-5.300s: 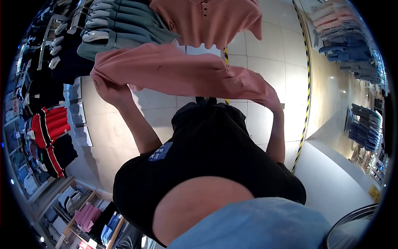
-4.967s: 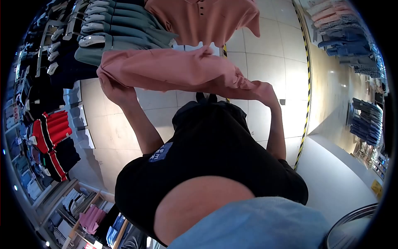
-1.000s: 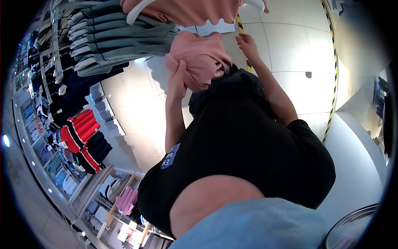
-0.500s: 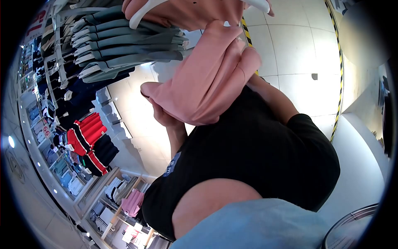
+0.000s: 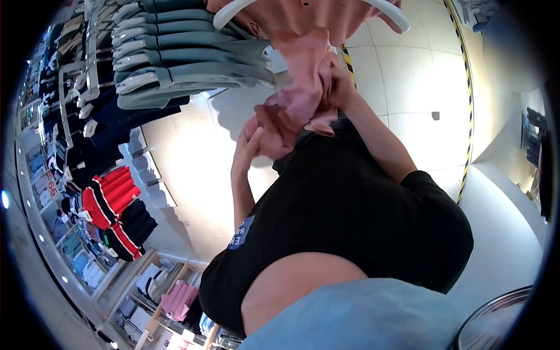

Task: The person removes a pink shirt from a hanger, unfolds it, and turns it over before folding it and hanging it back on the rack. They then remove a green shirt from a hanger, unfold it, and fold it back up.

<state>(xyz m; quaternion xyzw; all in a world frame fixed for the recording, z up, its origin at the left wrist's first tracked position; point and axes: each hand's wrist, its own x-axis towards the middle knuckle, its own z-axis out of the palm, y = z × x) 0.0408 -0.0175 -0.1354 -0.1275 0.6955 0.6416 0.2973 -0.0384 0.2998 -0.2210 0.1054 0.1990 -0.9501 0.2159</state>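
Note:
A pink garment [image 5: 303,76] hangs down from the top of the view and is bunched up between my hands. My left hand [image 5: 249,143] grips its lower left part, thumb on top. My right hand [image 5: 340,87] has its fingers closed round the right side of the cloth, higher up. Behind it, more pink cloth [image 5: 286,17] hangs by a white hanger [image 5: 391,13] at the top edge. Folds hide some of my fingertips.
Grey-green garments [image 5: 198,58] hang in a row at the upper left, beside dark ones [image 5: 111,122]. Red folded clothes [image 5: 119,189] lie lower left, near shelves [image 5: 154,315]. Striped tape [image 5: 466,116] runs along the floor on the right.
The pink cloth was spread wide and smooth; now it is gathered into a crumpled bunch. My right hand has moved up and into view, and my left hand has shifted right.

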